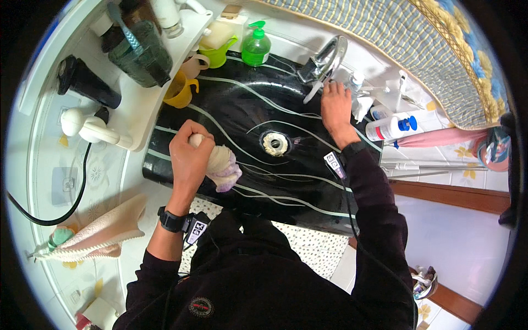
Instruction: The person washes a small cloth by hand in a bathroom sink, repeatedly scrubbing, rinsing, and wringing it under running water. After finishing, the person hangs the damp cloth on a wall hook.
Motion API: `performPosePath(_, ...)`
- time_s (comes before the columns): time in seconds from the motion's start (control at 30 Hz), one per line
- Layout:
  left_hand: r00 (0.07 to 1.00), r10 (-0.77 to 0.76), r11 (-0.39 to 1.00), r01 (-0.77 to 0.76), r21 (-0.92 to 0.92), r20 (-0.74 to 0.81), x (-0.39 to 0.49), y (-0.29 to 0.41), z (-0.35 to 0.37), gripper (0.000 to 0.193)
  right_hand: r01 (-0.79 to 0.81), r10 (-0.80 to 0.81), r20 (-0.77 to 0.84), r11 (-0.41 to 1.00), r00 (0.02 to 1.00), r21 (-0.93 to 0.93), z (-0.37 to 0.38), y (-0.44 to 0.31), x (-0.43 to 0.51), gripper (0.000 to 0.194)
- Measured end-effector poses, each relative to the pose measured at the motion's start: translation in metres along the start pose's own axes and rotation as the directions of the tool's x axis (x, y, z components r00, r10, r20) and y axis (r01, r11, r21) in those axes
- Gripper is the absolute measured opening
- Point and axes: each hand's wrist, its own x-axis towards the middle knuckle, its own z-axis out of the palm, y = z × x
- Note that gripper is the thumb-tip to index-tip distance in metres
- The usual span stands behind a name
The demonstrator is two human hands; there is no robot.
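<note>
My left hand (190, 150) is closed around a bunched, cream-coloured cloth (222, 167) with a purple edge, above the left part of a black washbasin (288, 119). Part of the cloth hangs from the fist. My right hand (336, 105) reaches to the back right of the basin, its fingertips beside the chrome faucet (317, 66). A pale, rod-like piece (314, 91) slants down below the spout, next to those fingers. Whether the right fingers grip anything is hidden from above. The drain (275, 144) has a pale, rough ring around it.
A green soap pump bottle (255, 47), a lime-green cup (214, 55) and a yellow cup (179, 90) line the basin's back left. A white shelf (140, 99) juts out at left. A white pump bottle (383, 128) stands at right. A patterned cloth (371, 41) hangs along the back.
</note>
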Motion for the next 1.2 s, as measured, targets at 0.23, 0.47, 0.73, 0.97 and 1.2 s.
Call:
performPosePath(0.23,0.97,-0.239,0.927,0.241,-0.286,0.042,-0.016,-0.033,-0.015,0.003,-0.169,-0.152,0.706,-0.984,0.692,-0.046,0.006,-0.081,-0.02,0.031)
performPosePath(0.47,0.93,-0.338,0.812,0.366,-0.456,0.145,-0.023,-0.035,-0.028,0.005,0.286,-0.194,0.822,-0.874,0.535,-0.393,0.067,-0.119,-0.014,0.044)
performPosePath(0.73,0.932,-0.339,0.81,0.357,-0.466,0.125,-0.023,-0.039,-0.039,0.003,-0.049,-0.191,0.8,-0.979,0.569,-0.199,0.04,-0.154,0.041,0.051)
performPosePath(0.97,0.923,-0.345,0.766,0.382,-0.517,0.172,-0.022,-0.046,-0.04,0.003,-0.15,-0.236,0.829,-0.971,0.508,-0.184,0.029,-0.158,-0.035,0.046)
performPosePath(1.2,0.916,-0.339,0.771,0.402,-0.494,0.215,-0.018,-0.05,-0.035,0.003,0.045,-0.129,0.711,-0.974,0.691,-0.22,0.044,-0.11,-0.02,0.046)
